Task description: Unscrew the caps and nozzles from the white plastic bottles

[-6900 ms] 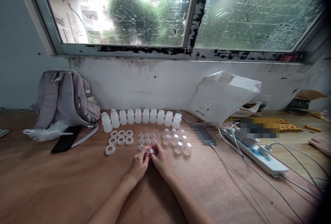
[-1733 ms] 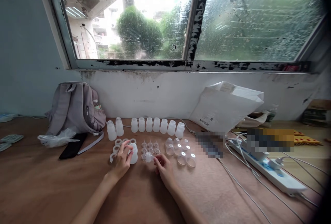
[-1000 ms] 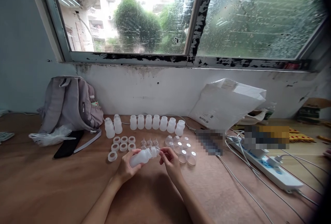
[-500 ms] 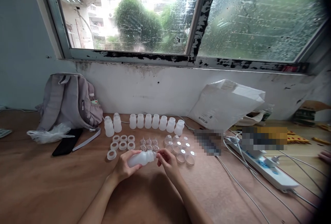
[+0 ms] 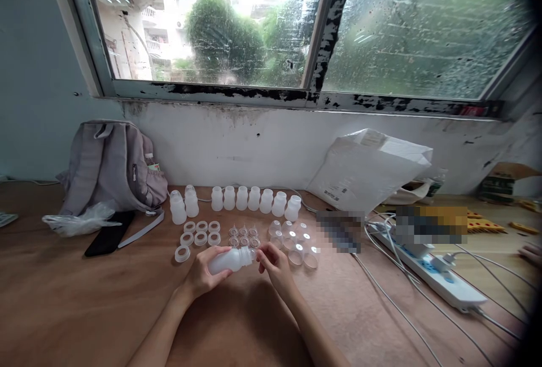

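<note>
My left hand point(image 5: 204, 272) is wrapped round a translucent white baby bottle point(image 5: 225, 262), tilted nearly flat with its threaded neck pointing right. At the mouth sits a small transparent nipple point(image 5: 253, 254), and the closed fingertips of my right hand point(image 5: 275, 265) pinch its tip. Just beyond my hands are rows of loose nipples point(image 5: 243, 232). White collar rings point(image 5: 201, 238) lie to their left, and transparent dome caps point(image 5: 296, 254) to their right. Several open bottles point(image 5: 254, 199) stand upright in a line behind, beside two capped bottles point(image 5: 178, 208).
A grey backpack point(image 5: 112, 166), a plastic bag point(image 5: 84, 220) and a black flat object point(image 5: 108, 235) occupy the left. On the right are a white bag point(image 5: 372, 169), a power strip point(image 5: 449, 285) and trailing cables. Another person's hand point(image 5: 531, 254) shows at the right edge.
The view has shifted very slightly. Both hands keep the same hold on the bottle and the nipple, with no other visible movement.
</note>
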Available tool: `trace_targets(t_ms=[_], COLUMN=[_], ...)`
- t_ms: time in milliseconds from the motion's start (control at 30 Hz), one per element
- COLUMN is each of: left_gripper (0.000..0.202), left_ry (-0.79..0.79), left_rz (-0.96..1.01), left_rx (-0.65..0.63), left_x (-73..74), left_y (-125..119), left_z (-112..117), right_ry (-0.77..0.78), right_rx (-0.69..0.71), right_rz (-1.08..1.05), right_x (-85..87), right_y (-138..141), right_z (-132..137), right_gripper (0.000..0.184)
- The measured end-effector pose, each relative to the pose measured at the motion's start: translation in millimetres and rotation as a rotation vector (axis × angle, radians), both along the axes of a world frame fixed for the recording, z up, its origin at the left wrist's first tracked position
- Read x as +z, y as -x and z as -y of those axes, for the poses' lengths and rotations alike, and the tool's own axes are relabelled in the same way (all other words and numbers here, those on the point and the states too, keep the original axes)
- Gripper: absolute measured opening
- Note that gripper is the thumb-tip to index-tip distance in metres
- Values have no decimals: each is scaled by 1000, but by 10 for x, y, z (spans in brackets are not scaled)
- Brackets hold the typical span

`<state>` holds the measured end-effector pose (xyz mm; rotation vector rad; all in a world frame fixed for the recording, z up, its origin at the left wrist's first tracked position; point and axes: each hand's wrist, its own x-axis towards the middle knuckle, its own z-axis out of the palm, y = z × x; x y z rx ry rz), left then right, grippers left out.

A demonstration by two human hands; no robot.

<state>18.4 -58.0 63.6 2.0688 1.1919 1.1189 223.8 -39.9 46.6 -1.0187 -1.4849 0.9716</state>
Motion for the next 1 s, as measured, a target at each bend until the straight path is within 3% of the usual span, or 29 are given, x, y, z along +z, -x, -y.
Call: trace_targets(t_ms=[533,867,1000], left_gripper=[40,39,40], left_ry=[0,70,92], left_rz=[-1,15,52], left_rx=[-61,-59,-43], left_x=[-31,-21,-39], left_y=[-8,-17,-97], left_z=[6,9,27], right_ry=[35,165,281], right_rx=[-44,78,2], right_rz=[92,-116,-166], right_x=[-35,11,-33], right_y=[-7,38,33], right_z=[-19,10,-18], right_gripper=[43,39,44])
